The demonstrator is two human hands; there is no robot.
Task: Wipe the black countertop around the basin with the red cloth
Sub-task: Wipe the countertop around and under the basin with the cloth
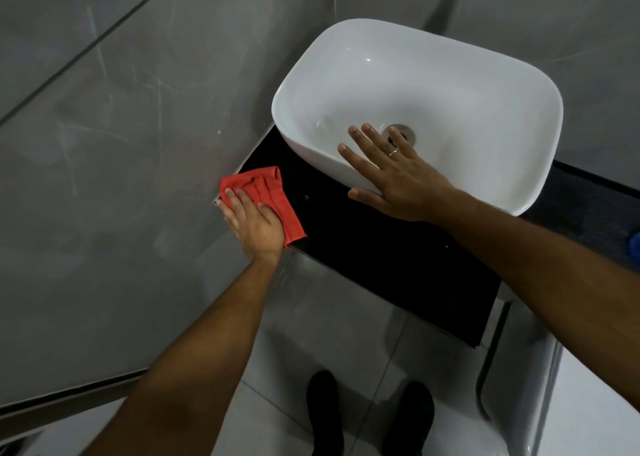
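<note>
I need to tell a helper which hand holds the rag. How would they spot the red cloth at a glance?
Start at the white basin on the black countertop. Go to the countertop's left end by the grey wall: the red cloth lies flat there under the left hand. It is the only red thing.

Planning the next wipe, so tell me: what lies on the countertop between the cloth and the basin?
Head view: only bare black countertop lies between the cloth and basin.
</note>
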